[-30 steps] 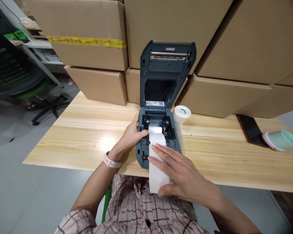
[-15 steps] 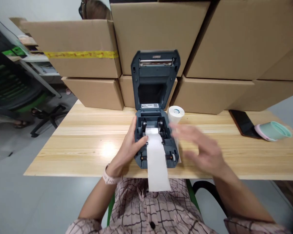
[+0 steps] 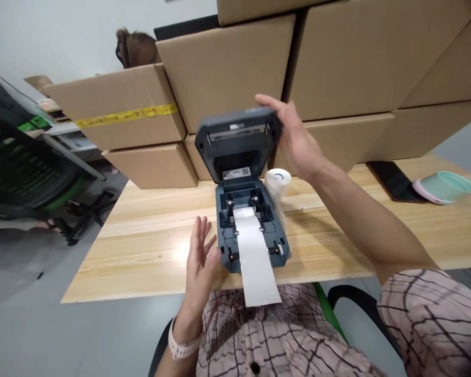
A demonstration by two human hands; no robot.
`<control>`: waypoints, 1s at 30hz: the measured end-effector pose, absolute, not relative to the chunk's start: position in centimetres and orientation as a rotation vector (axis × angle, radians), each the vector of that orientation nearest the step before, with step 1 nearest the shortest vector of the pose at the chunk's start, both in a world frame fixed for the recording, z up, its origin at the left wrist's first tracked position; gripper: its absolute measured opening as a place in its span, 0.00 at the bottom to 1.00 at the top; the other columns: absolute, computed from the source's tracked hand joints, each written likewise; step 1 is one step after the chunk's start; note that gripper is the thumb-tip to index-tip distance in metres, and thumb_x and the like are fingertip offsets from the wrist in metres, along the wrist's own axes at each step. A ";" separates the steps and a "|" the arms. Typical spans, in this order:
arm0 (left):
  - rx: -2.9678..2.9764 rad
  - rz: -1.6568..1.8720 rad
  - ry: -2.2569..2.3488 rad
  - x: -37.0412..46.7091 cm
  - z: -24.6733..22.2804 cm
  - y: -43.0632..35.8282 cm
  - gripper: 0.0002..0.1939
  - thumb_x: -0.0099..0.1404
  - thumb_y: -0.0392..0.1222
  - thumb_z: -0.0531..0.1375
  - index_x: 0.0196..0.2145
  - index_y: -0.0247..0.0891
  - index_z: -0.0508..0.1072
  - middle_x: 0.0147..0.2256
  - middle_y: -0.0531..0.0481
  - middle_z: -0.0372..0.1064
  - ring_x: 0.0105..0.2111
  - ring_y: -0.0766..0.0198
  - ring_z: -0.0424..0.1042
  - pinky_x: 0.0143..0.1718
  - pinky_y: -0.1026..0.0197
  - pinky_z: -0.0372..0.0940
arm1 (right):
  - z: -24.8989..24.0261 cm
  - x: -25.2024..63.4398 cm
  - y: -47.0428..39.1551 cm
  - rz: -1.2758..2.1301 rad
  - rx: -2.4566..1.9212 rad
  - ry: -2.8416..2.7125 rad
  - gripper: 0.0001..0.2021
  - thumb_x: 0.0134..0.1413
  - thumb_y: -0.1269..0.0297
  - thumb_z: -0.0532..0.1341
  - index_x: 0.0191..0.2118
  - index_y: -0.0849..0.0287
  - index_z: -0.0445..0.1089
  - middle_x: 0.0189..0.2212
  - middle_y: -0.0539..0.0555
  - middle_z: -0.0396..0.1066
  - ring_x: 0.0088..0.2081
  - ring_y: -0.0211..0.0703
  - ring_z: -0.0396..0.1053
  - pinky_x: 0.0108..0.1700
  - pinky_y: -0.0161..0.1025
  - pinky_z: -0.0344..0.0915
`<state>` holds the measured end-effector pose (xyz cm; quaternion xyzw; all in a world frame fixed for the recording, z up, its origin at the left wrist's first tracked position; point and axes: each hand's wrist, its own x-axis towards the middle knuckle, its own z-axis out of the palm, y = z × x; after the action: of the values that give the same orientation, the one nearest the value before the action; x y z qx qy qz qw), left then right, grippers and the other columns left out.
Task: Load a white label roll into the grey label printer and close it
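Lid tilted, gripped by the raised right hand; left hand open beside the printer.

pale wall, grey floor, stacked cardboard boxes, dark mesh chair, light wooden table.

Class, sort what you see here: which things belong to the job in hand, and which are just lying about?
Job in hand:
printer, lid raised, right hand at it
paper strip running out over its front
white roll alongside, probably spare

Lying about:
dark phone
green and pink cup
cardboard boxes
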<state>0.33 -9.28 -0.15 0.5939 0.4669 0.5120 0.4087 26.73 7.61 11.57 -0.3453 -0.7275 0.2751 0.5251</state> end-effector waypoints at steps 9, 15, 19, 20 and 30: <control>2.280 1.601 1.021 1.7 1.0 -8.6 0.27 0.79 0.54 0.44 0.67 0.46 0.68 0.67 0.46 0.65 0.71 0.45 0.57 0.71 0.36 0.53 | 2.3 27.8 -8.4 0.197 -0.810 -2.093 0.25 0.75 0.47 0.45 0.64 0.50 0.68 0.63 0.57 0.72 0.68 0.52 0.64 0.70 0.60 0.59; 2.329 1.662 0.977 2.7 -1.4 -8.6 0.24 0.79 0.42 0.43 0.61 0.41 0.73 0.60 0.44 0.73 0.68 0.47 0.64 0.66 0.36 0.61 | -0.4 26.9 -9.0 0.178 -0.838 -1.996 0.24 0.75 0.50 0.44 0.62 0.51 0.69 0.62 0.57 0.73 0.69 0.52 0.64 0.69 0.60 0.61; 2.222 1.744 1.045 3.7 -2.3 -8.6 0.23 0.78 0.42 0.44 0.57 0.43 0.75 0.58 0.46 0.75 0.67 0.48 0.65 0.67 0.35 0.60 | -1.7 25.5 -9.1 0.224 -0.875 -1.811 0.23 0.75 0.51 0.43 0.57 0.49 0.72 0.59 0.54 0.75 0.67 0.53 0.66 0.67 0.62 0.64; 2.205 1.766 1.065 3.9 -2.3 -8.6 0.23 0.78 0.42 0.44 0.56 0.44 0.76 0.57 0.47 0.76 0.67 0.49 0.66 0.67 0.35 0.61 | -2.0 25.2 -9.1 0.225 -0.871 -1.765 0.22 0.74 0.52 0.44 0.56 0.48 0.72 0.58 0.54 0.76 0.67 0.53 0.66 0.66 0.62 0.64; 1.466 2.110 1.359 3.9 -2.0 -12.9 0.13 0.74 0.42 0.56 0.33 0.41 0.78 0.33 0.52 0.75 0.38 0.62 0.76 0.42 0.55 0.71 | -2.6 24.1 -9.1 0.221 -0.913 -1.683 0.23 0.73 0.54 0.43 0.52 0.50 0.74 0.56 0.54 0.76 0.66 0.54 0.67 0.66 0.65 0.63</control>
<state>3.90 -12.94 -2.01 0.5009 0.4644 0.7209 0.1170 24.10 -9.10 -2.57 -0.3890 -0.7172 0.0942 0.5705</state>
